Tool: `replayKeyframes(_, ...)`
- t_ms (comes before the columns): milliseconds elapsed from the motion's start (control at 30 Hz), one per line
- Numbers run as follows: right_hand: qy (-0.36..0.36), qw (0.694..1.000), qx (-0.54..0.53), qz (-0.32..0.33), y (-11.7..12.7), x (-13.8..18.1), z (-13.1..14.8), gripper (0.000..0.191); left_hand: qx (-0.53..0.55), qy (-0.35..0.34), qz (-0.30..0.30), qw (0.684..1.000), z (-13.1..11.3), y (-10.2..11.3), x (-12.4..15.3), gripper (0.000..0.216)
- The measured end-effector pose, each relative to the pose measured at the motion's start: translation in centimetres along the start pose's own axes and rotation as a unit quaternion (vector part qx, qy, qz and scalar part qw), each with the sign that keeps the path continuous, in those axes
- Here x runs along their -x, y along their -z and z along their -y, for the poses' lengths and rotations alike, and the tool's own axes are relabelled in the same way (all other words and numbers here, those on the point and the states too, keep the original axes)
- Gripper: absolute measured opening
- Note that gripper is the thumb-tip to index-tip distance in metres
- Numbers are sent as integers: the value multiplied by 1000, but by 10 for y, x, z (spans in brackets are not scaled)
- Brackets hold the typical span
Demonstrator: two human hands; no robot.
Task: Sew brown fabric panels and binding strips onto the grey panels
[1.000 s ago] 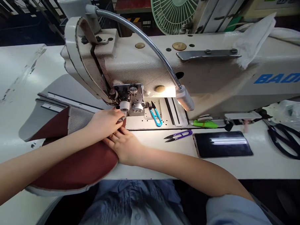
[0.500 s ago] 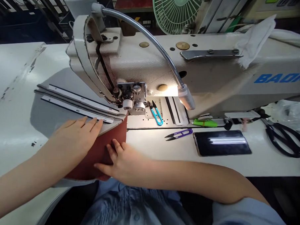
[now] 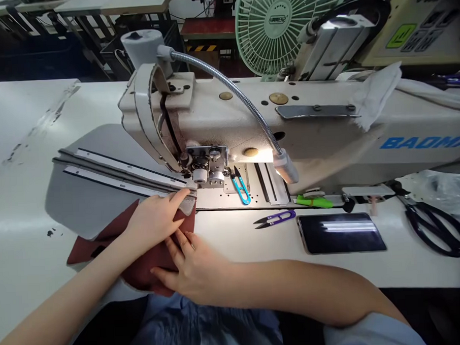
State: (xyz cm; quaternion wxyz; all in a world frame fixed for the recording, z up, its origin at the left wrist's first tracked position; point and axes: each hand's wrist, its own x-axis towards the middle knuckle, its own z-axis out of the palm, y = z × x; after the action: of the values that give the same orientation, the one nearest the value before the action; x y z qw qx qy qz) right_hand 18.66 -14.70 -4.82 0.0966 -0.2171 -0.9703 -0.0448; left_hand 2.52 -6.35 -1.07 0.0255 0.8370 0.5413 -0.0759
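Observation:
A grey fabric panel (image 3: pixel 90 199) lies at the sewing machine's head (image 3: pixel 204 163), with zipper-like dark strips (image 3: pixel 111 170) and white bands (image 3: pixel 108 183) along it. Beneath and in front of it is a reddish-brown piece (image 3: pixel 142 265), its left part folded up over the panel's near edge. My left hand (image 3: pixel 154 221) rests on the panel's edge close to the needle area, index finger and thumb apart. Flat on the reddish-brown piece is my right hand (image 3: pixel 199 270), fingers spread, its fingertips close beside my left thumb. The needle itself is hidden.
Blue thread snips (image 3: pixel 241 187) lie on the machine bed. Purple snips (image 3: pixel 275 219), a phone (image 3: pixel 341 233) and black-handled scissors (image 3: pixel 438 224) lie to the right. A green-handled tool (image 3: pixel 315 201) sits by the machine's base. Behind stands a green fan (image 3: pixel 279 20).
My left hand has moved right, toward the machine head. The reddish-brown piece's left part now shows folded up over the grey panel. My right hand stays nearly in place; the view has tilted upward.

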Motion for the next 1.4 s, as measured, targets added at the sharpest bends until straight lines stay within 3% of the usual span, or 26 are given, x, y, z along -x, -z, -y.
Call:
replayKeyframes(133, -18, 999, -2, -33, -3, 0, 1, 45, -27, -65, -83, 994, -2, -12, 2, 77)
replayKeyframes(300, -23, 999, -10, -36, -5, 0, 3, 42, -17, -95, -96, 991, 0, -17, 2, 71)
replayKeyframes(567, -26, 999, -16, -30, -3, 1, 3, 44, -22, -52, -67, 996, -3, -13, 1, 59)
replayKeyframes(900, -24, 998, -54, 17, 5, -1, 0, 44, -52, -89, -42, 994, -4, -11, 3, 70)
replayKeyframes(1267, -43, 994, -91, 34, 4, -7, -23, 42, 38, -85, 3, 996, 13, 3, -46, 52)
replayKeyframes(1400, -47, 992, -108, 48, 4, -8, -30, 41, 47, -94, -17, 994, 14, 1, -44, 49)
